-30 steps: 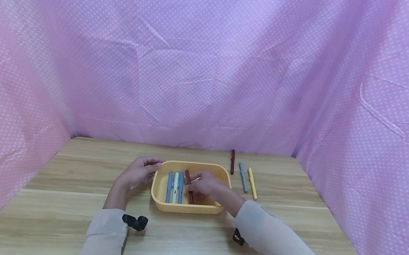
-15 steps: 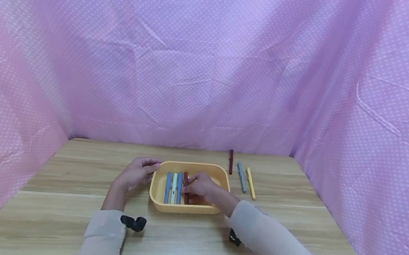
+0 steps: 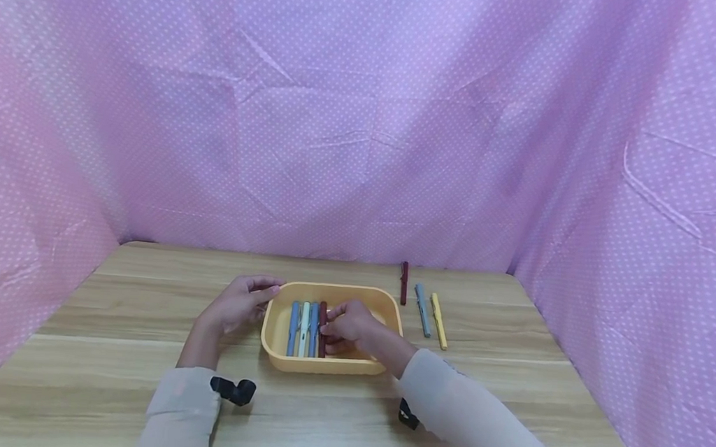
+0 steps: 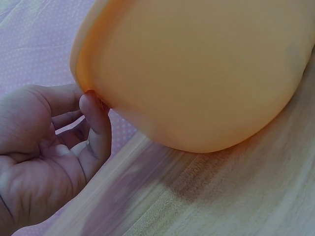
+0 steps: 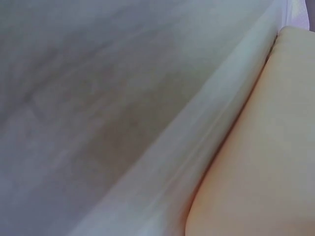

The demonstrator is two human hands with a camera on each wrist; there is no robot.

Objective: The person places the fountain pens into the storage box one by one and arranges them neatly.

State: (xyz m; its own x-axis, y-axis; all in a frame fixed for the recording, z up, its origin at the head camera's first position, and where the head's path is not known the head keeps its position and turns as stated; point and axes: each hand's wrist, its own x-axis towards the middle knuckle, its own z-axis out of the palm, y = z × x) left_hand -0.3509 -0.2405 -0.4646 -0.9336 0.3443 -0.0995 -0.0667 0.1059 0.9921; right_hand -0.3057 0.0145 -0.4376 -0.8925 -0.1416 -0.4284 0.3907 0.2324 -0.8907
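Observation:
A yellow rectangular box (image 3: 329, 367) sits on the table in front of me. Its upper left rim is pinched between the thumb and fingers of my left hand (image 3: 234, 305), as the left wrist view also shows at the box's corner (image 4: 197, 73). Inside, a blue pen (image 3: 293, 327), a pale green pen (image 3: 304, 328) and a second blue pen (image 3: 314, 329) lie side by side. Right of them lies a dark red pen (image 3: 324, 312), which my right hand (image 3: 355, 323) holds with thumb and fingers. The right wrist view has only the box's outer wall (image 5: 261, 167), no hand.
Outside the box to the right lie another dark red pen (image 3: 404, 283), a grey-blue pen (image 3: 423, 311) and a yellow pen (image 3: 439, 321). Pink dotted cloth (image 3: 339, 145) hangs around the back and sides of the wooden table (image 3: 137, 304).
The dark red pen in my right hand has gone from tilted to straight and shifted left, close against the row of pens. My left hand stays at the box rim.

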